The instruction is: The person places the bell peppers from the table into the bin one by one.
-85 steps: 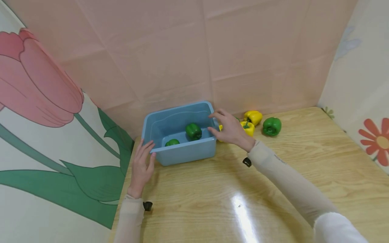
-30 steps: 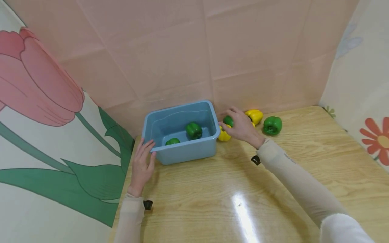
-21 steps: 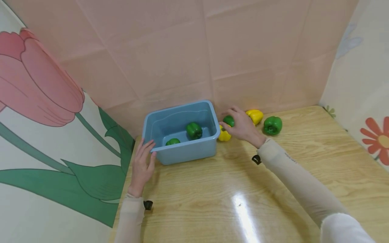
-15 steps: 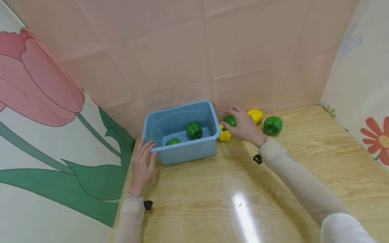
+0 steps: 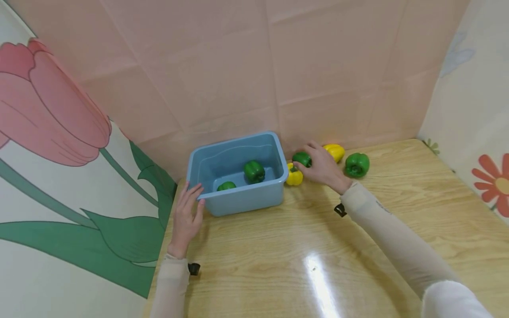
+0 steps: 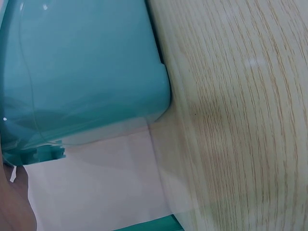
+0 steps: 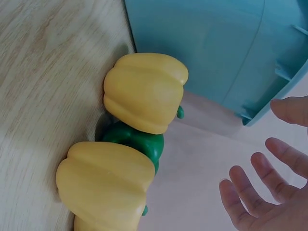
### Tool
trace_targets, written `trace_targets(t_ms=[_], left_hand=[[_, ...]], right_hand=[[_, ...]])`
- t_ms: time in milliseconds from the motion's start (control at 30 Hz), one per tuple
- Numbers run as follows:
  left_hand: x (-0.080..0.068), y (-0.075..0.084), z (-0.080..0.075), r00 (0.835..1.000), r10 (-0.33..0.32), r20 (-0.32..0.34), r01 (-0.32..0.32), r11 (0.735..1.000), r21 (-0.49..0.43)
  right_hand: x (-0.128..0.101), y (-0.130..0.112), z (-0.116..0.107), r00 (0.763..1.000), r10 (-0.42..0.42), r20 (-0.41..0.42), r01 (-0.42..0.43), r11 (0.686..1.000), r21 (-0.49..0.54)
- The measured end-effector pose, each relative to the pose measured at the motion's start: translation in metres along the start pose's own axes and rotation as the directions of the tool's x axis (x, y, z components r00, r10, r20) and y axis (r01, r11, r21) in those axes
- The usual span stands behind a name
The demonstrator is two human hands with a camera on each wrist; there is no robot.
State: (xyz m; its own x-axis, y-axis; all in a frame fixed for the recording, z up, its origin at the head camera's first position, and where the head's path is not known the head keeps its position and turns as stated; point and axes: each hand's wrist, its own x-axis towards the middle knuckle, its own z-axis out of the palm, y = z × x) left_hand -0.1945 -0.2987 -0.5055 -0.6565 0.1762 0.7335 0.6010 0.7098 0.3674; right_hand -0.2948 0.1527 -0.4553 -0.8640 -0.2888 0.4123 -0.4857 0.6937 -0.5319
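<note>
So the right hand point(image 5: 324, 167) is over by the pink back wall, hovering above a small glossy green bell pepper point(image 5: 302, 159) that lies on the pale wood-grain table point(image 5: 318, 247) just right of the bin. In the wrist view its fingers point(image 7: 250, 190) are spread and only loosely bent, palm open, not closed around anything, and whether the fingertips actually touch that pepper I can't tell from the head view. The pepper is wedged in a little cluster: a lobed, waxy-looking yellow bell pepper point(image 5: 294, 176) sits right up against the bin's outer wall, and another smooth yellow bell pepper point(image 5: 335, 152) lies on the far side of the hand; in the wrist shot the green one is squeezed between the two yellows, touching both. A bit further right, apart from the bunch, there's a chunky dark green bell pepper point(image 5: 356, 164) on its side. The light blue rectangular plastic bin point(image 5: 238, 203) has rounded corners and a rolled rim, smooth matte walls. Inside it are two more shiny green peppers, one near the middle point(image 5: 254, 171) and one mostly hidden behind the front wall point(image 5: 226, 186). The left hand point(image 5: 187, 218) rests flat on the table at the bin's front left corner, fingers straight and together, tips touching the bin wall. Both arms are in soft beige sleeves, and the tabletop has a glossy sheen with a light glare streak near the front.
</note>
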Motion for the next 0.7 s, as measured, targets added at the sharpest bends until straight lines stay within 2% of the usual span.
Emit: trace_targets(t_ms=[700], left_hand=[[0.0,0.001,0.0,1.0,0.007,-0.004,-0.007,1.0,0.0]], right_hand=[[-0.003,0.015,-0.002,1.0,0.013,0.001,-0.013,0.999,-0.036]])
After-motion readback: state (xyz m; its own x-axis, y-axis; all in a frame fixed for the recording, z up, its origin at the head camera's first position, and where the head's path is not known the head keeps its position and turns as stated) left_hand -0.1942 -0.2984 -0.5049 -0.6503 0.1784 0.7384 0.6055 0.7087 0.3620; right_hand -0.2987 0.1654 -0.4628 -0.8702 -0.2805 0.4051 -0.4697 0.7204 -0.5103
